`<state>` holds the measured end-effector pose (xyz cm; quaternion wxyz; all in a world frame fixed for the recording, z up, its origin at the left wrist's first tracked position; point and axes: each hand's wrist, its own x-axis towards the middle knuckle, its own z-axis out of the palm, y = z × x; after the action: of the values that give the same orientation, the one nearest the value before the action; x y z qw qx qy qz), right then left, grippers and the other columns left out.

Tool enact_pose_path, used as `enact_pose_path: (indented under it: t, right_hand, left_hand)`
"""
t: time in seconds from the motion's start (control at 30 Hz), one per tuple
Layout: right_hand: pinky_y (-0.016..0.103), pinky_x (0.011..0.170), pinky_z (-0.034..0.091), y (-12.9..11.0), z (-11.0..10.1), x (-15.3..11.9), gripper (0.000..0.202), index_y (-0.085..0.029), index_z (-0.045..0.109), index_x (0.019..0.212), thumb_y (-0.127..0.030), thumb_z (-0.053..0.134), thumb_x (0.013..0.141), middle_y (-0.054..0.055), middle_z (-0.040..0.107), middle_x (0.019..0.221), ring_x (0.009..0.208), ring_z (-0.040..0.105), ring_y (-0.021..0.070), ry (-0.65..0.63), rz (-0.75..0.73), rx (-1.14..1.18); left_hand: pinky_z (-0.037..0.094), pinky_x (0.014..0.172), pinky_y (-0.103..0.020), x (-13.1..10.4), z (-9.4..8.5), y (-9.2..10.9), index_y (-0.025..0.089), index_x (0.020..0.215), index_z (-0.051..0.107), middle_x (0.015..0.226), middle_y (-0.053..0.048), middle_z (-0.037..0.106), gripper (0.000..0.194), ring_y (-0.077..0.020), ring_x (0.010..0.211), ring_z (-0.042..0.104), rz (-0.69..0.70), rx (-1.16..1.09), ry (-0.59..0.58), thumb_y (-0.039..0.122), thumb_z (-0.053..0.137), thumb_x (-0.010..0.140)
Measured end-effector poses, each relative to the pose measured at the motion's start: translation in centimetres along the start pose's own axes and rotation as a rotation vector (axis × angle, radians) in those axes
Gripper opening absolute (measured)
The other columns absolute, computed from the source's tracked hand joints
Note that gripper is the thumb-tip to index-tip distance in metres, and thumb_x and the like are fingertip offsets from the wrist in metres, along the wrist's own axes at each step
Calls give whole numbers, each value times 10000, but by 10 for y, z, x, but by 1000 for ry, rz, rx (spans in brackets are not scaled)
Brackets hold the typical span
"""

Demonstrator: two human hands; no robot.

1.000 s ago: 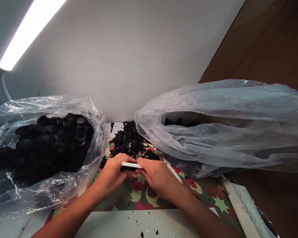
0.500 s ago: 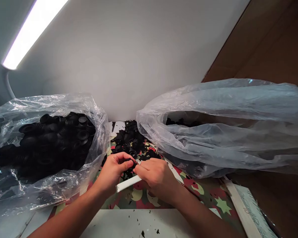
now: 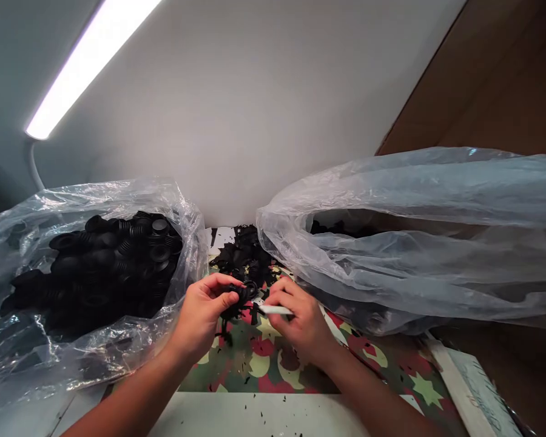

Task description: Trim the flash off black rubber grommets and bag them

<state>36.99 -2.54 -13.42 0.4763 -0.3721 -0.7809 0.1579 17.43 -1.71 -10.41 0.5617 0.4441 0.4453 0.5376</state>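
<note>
Between thumb and fingers, my left hand (image 3: 205, 309) grips a black ribbed rubber part (image 3: 244, 292) with a round ring at its right end. My right hand (image 3: 300, 315) is closed around a slim white tool (image 3: 275, 309), whose tip points left, just below and right of the part. Both hands are over a patterned red, green and yellow sheet (image 3: 259, 364). Behind them lies a heap of black scraps (image 3: 243, 252).
On the left, a clear plastic bag (image 3: 193, 224) holds many black ribbed parts (image 3: 113, 261). Another clear bag (image 3: 391, 279) lies at the right by brown cardboard (image 3: 491, 91). A lit lamp (image 3: 91, 67) hangs upper left. Black crumbs dot the white front surface (image 3: 236, 416).
My right hand has moved slightly away from the part and turned the white tool, so its end now points at the part. The ring end now shows. The view has shifted slightly.
</note>
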Motion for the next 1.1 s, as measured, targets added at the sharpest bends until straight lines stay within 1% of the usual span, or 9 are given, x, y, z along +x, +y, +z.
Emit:
enact_pose_path:
  t: [0.1, 0.2, 0.43, 0.63, 0.7, 0.77, 0.83, 0.9, 1.1]
  right_hand:
    - [295, 723, 549, 1, -4, 2, 172, -217, 744, 930, -282, 586, 952, 80, 657, 988, 895, 659, 200, 77, 185, 162]
    - [260, 590, 533, -5, -4, 1, 169, -231, 752, 937, -274, 588, 949, 64, 687, 922, 808, 659, 187, 102, 281, 246]
    - [275, 652, 538, -12, -3, -2, 172, -225, 759, 957, -164, 602, 921, 34, 718, 813, 726, 670, 168, 53, 46, 76]
    - [257, 609, 480, -9, -3, -5, 231, -199, 721, 898, -150, 510, 977, 47, 697, 779, 670, 641, 153, -15, -147, -175]
    - [257, 585, 443, -7, -5, -5, 244, -199, 691, 820, -148, 498, 961, 37, 665, 734, 623, 600, 146, -16, -109, -265]
    - [253, 597, 445, -4, -10, -2, 223, -204, 662, 794, -152, 496, 933, 30, 645, 733, 639, 593, 149, 46, 16, -283]
    - [243, 597, 455, -3, -14, 2, 206, -209, 645, 783, -164, 499, 921, 20, 638, 735, 658, 596, 149, 97, 146, -218]
    - [235, 562, 446, -6, -15, 5, 207, -212, 650, 758, -192, 526, 923, 5, 628, 706, 634, 586, 143, 66, 207, -101]
    - [259, 620, 484, -16, -9, 4, 150, -220, 730, 861, -171, 591, 888, 10, 691, 755, 669, 646, 155, -53, 126, 78]
  left_hand:
    - [506, 569, -257, -3, 4, -4, 156, 775, 769, 657, -18, 737, 225, -158, 573, 652, -62, 53, -58, 238, 867, 590]
    - [523, 608, -268, -5, 8, -4, 158, 807, 753, 697, -29, 759, 256, -171, 623, 676, -77, 89, -89, 227, 859, 585]
    - [474, 572, -244, -9, 16, 1, 172, 708, 705, 603, 29, 672, 195, -133, 575, 589, -14, 189, -83, 208, 834, 567]
    - [466, 582, -251, -11, 16, -4, 165, 697, 689, 652, 0, 691, 180, -151, 617, 598, 13, 243, -84, 219, 823, 589]
    - [452, 557, -244, -13, 16, -5, 168, 672, 672, 628, 8, 675, 169, -144, 591, 581, -7, 250, -99, 220, 816, 598]
    - [443, 545, -238, -14, 17, -4, 171, 654, 656, 608, 19, 659, 165, -138, 574, 570, -28, 249, -122, 214, 807, 603]
    - [458, 566, -244, -15, 17, -3, 170, 658, 656, 626, 14, 670, 169, -143, 592, 585, -40, 242, -133, 214, 807, 598]
    - [469, 587, -252, -14, 17, -2, 165, 666, 661, 651, 5, 684, 181, -149, 615, 594, -40, 246, -120, 227, 813, 591]
    - [432, 572, -247, -12, 16, -2, 171, 637, 639, 611, 18, 656, 189, -140, 592, 552, -10, 325, -103, 253, 806, 597]
